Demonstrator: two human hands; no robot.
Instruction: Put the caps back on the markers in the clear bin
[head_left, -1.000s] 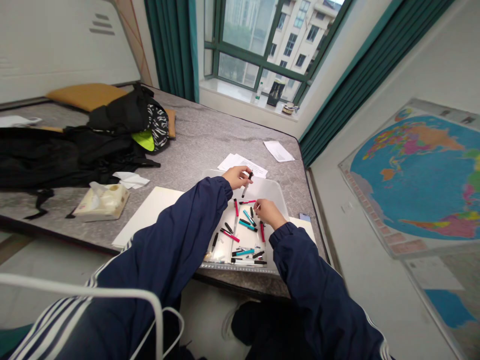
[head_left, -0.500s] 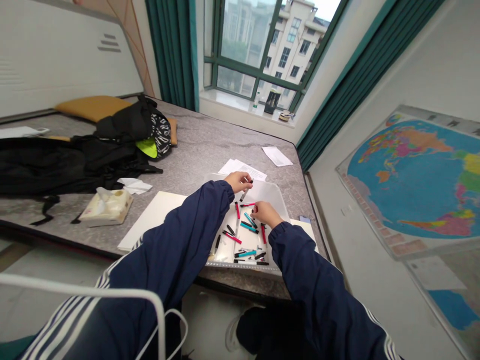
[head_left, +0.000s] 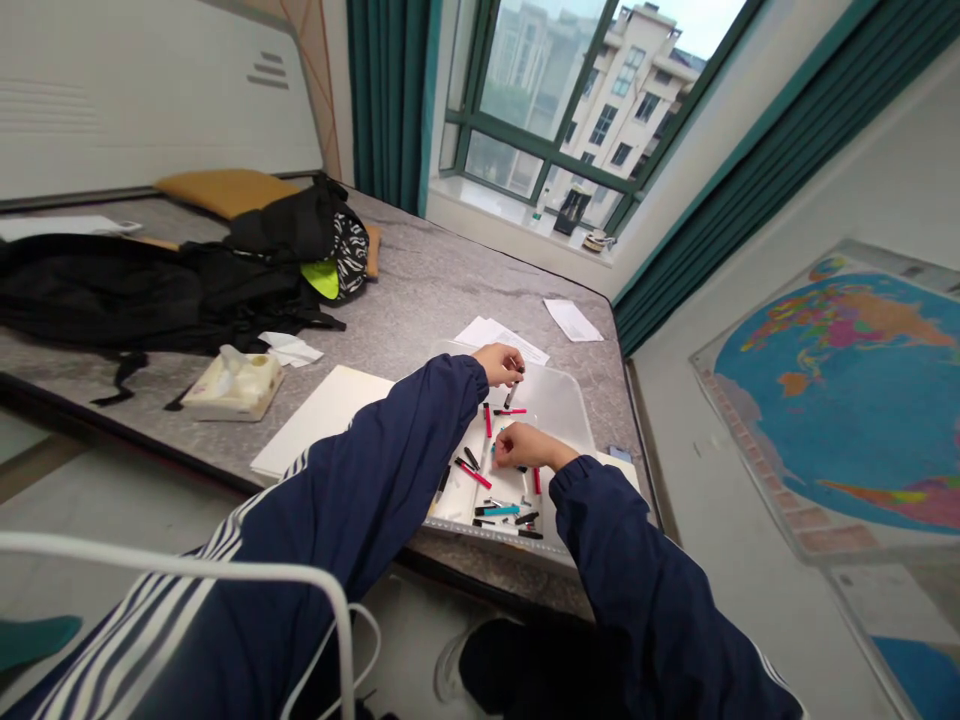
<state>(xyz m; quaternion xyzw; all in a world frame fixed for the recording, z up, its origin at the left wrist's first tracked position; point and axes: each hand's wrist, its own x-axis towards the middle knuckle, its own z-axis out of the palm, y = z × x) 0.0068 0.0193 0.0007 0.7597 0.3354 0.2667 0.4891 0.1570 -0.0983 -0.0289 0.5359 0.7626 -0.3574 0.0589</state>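
Note:
My left hand is closed, its fingertips pinching a slim black-and-clear pen that points down over the far part of a translucent plastic bin. My right hand is low inside the bin, thumb and fingers pinched together; what they hold, if anything, is too small to make out. Loose pen parts lie around it: a red piece, a red pen with a dark end, a teal pen and several black caps. The right hand covers some of the teal pieces.
White sheets lie left of the bin, with a tissue pack beyond. A black backpack fills the left side of the grey surface. Papers lie behind the bin. A white tube crosses the lower left.
My right hand has moved left and slightly down inside the bin, now covering teal pieces. My left hand keeps the pen, which now hangs more upright. The whole view has shifted a little.

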